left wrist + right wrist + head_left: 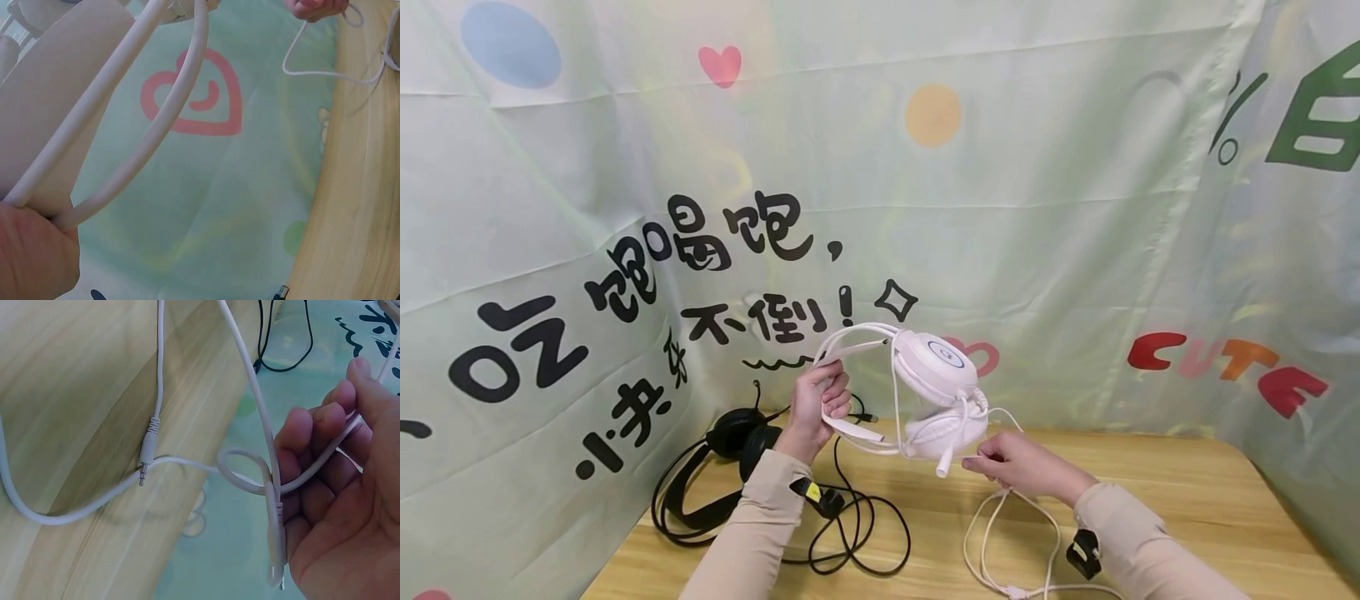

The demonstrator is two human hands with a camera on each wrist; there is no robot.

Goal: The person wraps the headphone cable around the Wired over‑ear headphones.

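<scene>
My left hand (820, 404) grips a white headset (928, 367) by its headband, holding it above the table and tilted so that its ear cups point right. A short microphone boom (945, 462) juts down from the lower cup. In the left wrist view, two thin headband tubes (140, 150) run out of my fist. To the right of the cups, my right hand (1026, 465) holds the headset's white cable (319, 459) in curled fingers. Below that hand the cable hangs in loops. One audio plug (148, 447) dangles over the table, and the cable's other end (276, 540) hangs beside my fingers.
Black headphones (733, 433) lie at the table's left side, with their black cable (850, 546) coiled in front. The wooden table (1165, 483) runs back to a printed cloth backdrop (1037, 250), which also encloses the left and right sides. Loops of white cable rest near the front.
</scene>
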